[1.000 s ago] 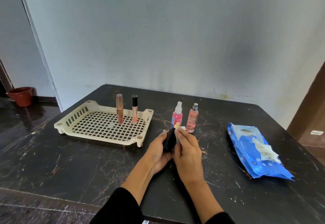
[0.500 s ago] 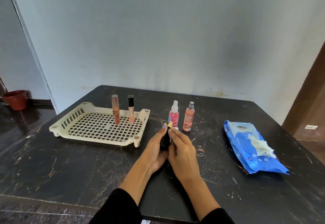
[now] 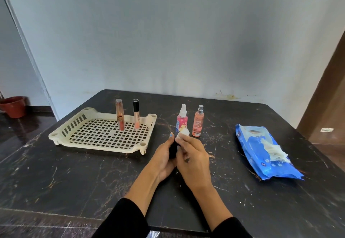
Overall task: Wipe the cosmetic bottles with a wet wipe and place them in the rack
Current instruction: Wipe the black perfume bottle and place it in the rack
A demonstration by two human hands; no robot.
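Dark marble table, pale wall behind. Left hand curls round a black bottle (mostly hidden), held over the table just right of the rack; right hand pinches a white wipe at its top. Best to rotate the bottle while rubbing down its length, then stand it by the two tubes in the rack. Versus a second ago: wipe has shifted up to the bottle's top, more white showing.

We see rack left on the bench, two tubes upright in it, two spray bottles just right, wipes pack far right.
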